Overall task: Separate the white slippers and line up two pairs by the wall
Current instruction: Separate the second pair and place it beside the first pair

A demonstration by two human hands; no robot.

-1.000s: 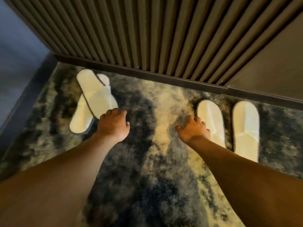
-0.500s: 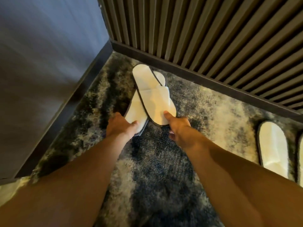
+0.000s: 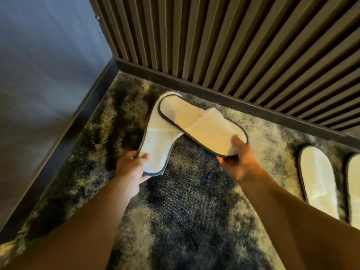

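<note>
Two white slippers with dark trim overlap near the room's corner. The lower slipper [image 3: 155, 141] points toward me, and my left hand [image 3: 131, 170] grips its near end. The upper slipper [image 3: 202, 125] lies across it, swung out to the right, with my right hand [image 3: 238, 162] holding its toe end, thumb on top. Their far ends still overlap close to the slatted wall [image 3: 224, 45]. A second pair sits side by side at the right: one slipper [image 3: 319, 180] in full view, the other [image 3: 354, 188] cut off by the frame edge.
A dark baseboard [image 3: 214, 86] runs along the foot of the slatted wall. A plain blue-grey wall [image 3: 42, 65] closes the left side, forming a corner. The floor is a mottled dark and cream carpet [image 3: 185, 211], with open carpet between the two pairs.
My view turned left toward the corner. Both hands went from the bare carpet to the crossed slippers and took hold. The upper slipper has swung right, off the lower one.
</note>
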